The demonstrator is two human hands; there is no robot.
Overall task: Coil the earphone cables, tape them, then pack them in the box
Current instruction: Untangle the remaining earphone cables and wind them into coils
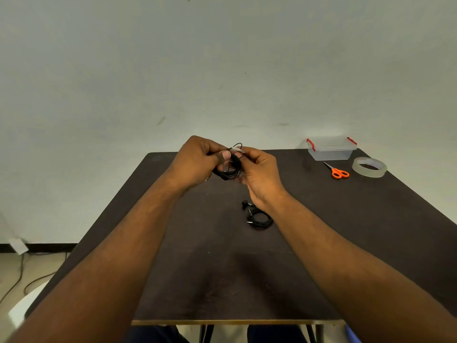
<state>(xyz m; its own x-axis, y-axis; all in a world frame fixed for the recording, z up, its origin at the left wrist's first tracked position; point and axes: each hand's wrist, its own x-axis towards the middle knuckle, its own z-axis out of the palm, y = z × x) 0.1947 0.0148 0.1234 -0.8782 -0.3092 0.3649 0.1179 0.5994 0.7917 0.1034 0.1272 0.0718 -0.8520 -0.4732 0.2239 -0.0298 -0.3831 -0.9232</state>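
Observation:
A coiled black earphone cable [230, 169] is held up above the far part of the dark table [173, 268], between both hands. My left hand [195, 162] grips the coil from the left. My right hand [259, 174] pinches a small piece of clear tape [238, 150] at the top of the coil. A second coiled black earphone [258, 216] lies on the table just below my right wrist. The clear plastic box [330, 151] with red latches stands open at the far right corner.
Orange-handled scissors [338, 172] lie just in front of the box. A roll of clear tape [369, 167] lies to their right, near the table's right edge. Cables run across the floor at the lower left.

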